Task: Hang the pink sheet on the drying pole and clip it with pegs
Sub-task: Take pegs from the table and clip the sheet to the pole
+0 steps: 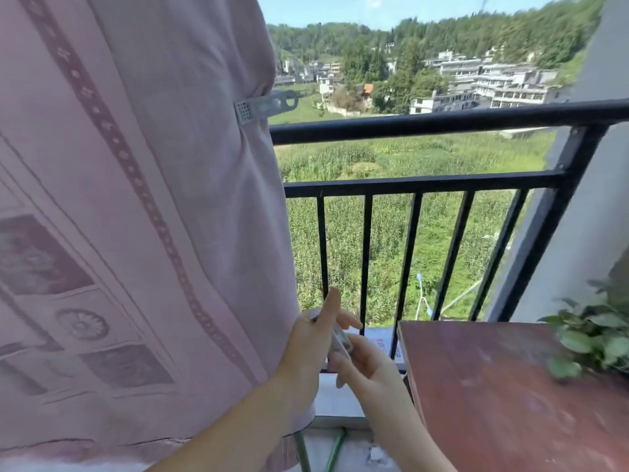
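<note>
The pink sheet [136, 216] with a darker patterned border hangs down over the left half of the view; the pole that carries it is out of frame. A grey peg [265, 105] is clipped on the sheet's right edge at railing height. Low in the middle, my left hand [313, 338] and my right hand [367, 366] meet just right of the sheet. Between them they hold a pale grey peg [340, 338]. The left fingers wrap around it and the right fingers touch its lower end.
A black metal balcony railing [442, 122] runs across the right half, with vertical bars below. A reddish-brown tabletop [510, 403] stands at the lower right, with a leafy potted plant [595, 335] on its far corner. Green hoses [335, 447] lie on the floor.
</note>
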